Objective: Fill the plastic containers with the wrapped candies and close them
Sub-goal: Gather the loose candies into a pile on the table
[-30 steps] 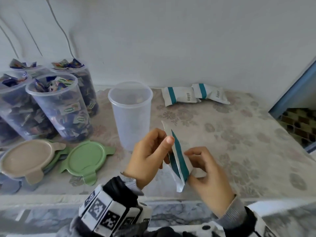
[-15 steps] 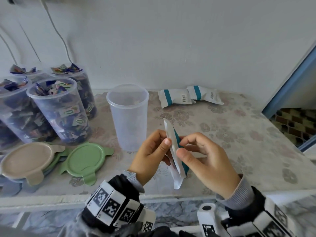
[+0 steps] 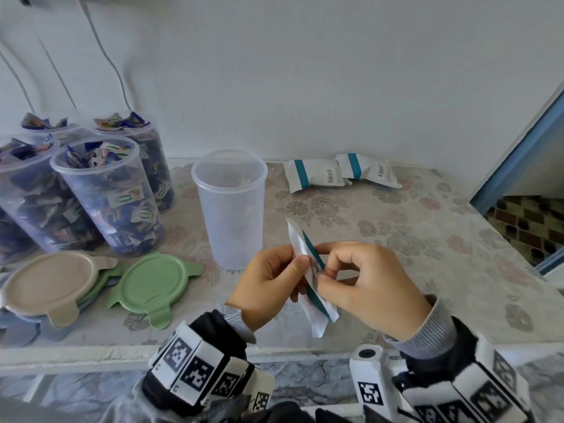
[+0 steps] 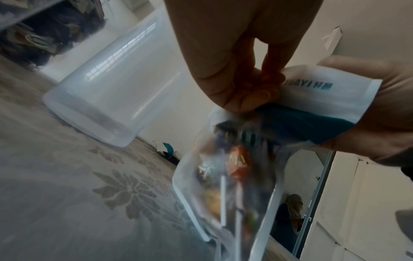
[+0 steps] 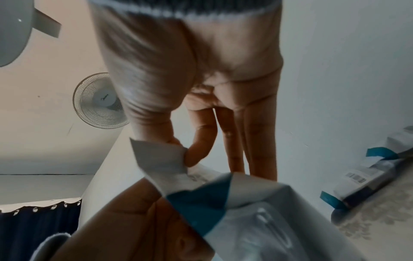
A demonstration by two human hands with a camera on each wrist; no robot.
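Observation:
Both hands hold a white candy packet (image 3: 308,270) with a teal stripe, edge-on, above the table's front edge. My left hand (image 3: 271,282) pinches its left side with thumb and fingers; my right hand (image 3: 363,282) pinches the right side. In the left wrist view the packet (image 4: 245,176) has a clear side showing wrapped candies and lollipop sticks. In the right wrist view my thumb and forefinger pinch a white corner of the packet (image 5: 163,159). An empty clear container (image 3: 229,206) stands open just behind the hands.
Several candy-filled open containers (image 3: 106,193) stand at the left. A green lid (image 3: 152,282) and a beige lid (image 3: 52,282) on a lid stack lie in front of them. Two more striped packets (image 3: 338,175) lie by the wall. The table ends at the right by a blue doorframe (image 3: 518,154).
My right hand has moved up from the packet's lower side to pinch its upper part opposite the left thumb. The packet stays upright in front of the empty container.

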